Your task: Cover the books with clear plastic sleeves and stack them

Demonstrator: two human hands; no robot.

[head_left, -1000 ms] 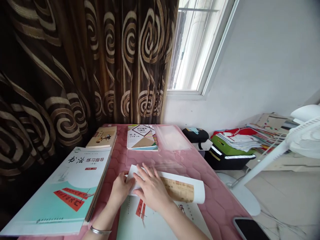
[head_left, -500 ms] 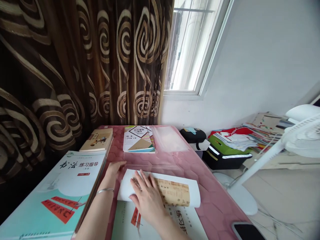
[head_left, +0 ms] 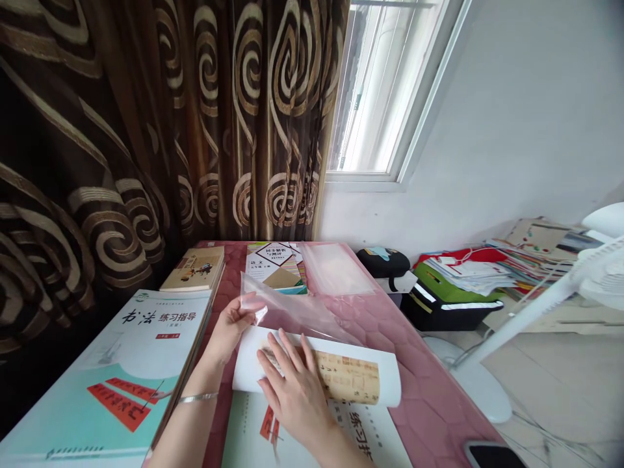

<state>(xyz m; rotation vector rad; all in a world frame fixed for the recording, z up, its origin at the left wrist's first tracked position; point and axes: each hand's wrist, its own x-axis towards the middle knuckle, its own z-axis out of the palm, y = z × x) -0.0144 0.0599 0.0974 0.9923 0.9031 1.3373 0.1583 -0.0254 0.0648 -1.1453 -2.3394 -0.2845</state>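
My left hand (head_left: 234, 325) pinches the near-left corner of a clear plastic book cover (head_left: 302, 312), lifting that edge off the table. Just in front of the cover lies a calligraphy workbook (head_left: 341, 426), its top part folded back toward me into a curved white flap (head_left: 389, 377) with a tan print of old script. My right hand (head_left: 292, 383) lies flat across this flap, fingers spread, pressing on it. Part of the workbook's front is hidden by my right hand and forearm.
Left stands a stack of calligraphy workbooks (head_left: 160, 364), with smaller tan books (head_left: 192, 268) behind. At the back are a language workbook (head_left: 273, 266) and clear plastic sheets (head_left: 336, 268). A phone (head_left: 492, 455) lies near right; a white fan (head_left: 531, 305) stands beside the pink table (head_left: 414, 396).
My left hand has risen from the table and now lifts the plastic cover's edge, which lay flat before. My right hand stays on the folded flap. The view has shifted slightly.
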